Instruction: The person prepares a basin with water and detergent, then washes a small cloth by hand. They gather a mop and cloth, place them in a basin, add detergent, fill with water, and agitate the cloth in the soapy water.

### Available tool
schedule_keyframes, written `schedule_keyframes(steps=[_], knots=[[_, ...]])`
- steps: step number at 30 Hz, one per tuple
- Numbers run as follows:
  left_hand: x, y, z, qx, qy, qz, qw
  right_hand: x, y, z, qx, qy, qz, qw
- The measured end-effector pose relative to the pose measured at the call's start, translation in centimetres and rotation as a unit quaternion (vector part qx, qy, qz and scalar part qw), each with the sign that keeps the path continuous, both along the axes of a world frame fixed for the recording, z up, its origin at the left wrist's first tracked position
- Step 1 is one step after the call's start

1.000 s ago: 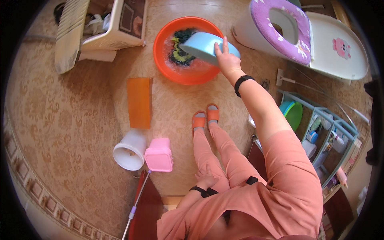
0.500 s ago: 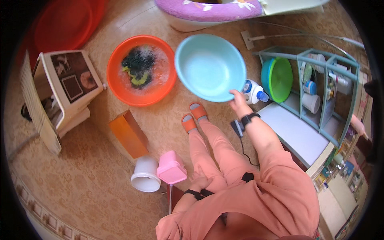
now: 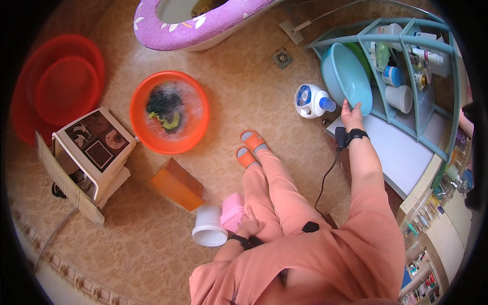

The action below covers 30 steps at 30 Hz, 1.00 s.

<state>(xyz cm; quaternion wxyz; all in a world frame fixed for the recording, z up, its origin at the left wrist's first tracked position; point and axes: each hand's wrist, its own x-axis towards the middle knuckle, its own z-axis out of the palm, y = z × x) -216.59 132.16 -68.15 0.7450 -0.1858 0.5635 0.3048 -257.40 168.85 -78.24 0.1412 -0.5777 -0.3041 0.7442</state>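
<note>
A light blue basin (image 3: pixel 345 79) stands tilted on its side against the corner shelf, covering most of a green basin (image 3: pixel 360 57). My right hand (image 3: pixel 352 116) holds its lower rim. My left hand (image 3: pixel 249 223) lies with fingers spread on my thigh, beside a pink container (image 3: pixel 232 211) and a white bucket (image 3: pixel 209 223). A white detergent bottle with a blue cap (image 3: pixel 308 100) stands just left of the light blue basin. Farther left, an orange basin (image 3: pixel 195 134) holds dark and yellow-green cloth in sudsy water.
Red basins (image 3: pixel 66 91) sit at the far left, above a white cabinet (image 3: pixel 94 140). An orange-brown box (image 3: pixel 178 184) lies near the buckets. The corner shelf (image 3: pixel 378 38) carries jars and bottles. A floor drain (image 3: pixel 282 58) and a purple-covered toilet seat (image 3: pixel 157 35) are at the far side.
My right hand has carried the light blue basin rightward, from beside the orange basin to the shelf, in front of the green one. The view has shifted; my left hand stays on my thigh.
</note>
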Motion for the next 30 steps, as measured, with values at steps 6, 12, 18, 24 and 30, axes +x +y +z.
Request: schedule_keyframes(steps=[6, 12, 18, 24, 30], knots=[[-2.4, -2.7, 2.3, -0.09, 0.069, 0.0, 0.994, 2.8, -3.4, -0.2, -0.089, -0.119, 0.166, 0.975], [-0.7, -11.0, 7.1, -0.108, 0.156, 0.114, 0.975, 10.2, -13.1, 1.7, -0.118, -0.179, 0.325, 0.921], [2.4, -20.8, 14.7, -0.033, 0.177, 0.12, 0.976, 16.3, -25.1, 3.8, -0.165, -0.193, 0.382, 0.889], [3.0, -31.8, 25.9, -0.027, 0.135, 0.043, 0.99, 20.5, -35.2, 5.9, -0.217, -0.199, 0.396, 0.87], [-1.4, -36.1, 34.3, 0.009, 0.079, -0.052, 0.995, 22.2, -36.4, 6.3, -0.243, -0.186, 0.406, 0.861]])
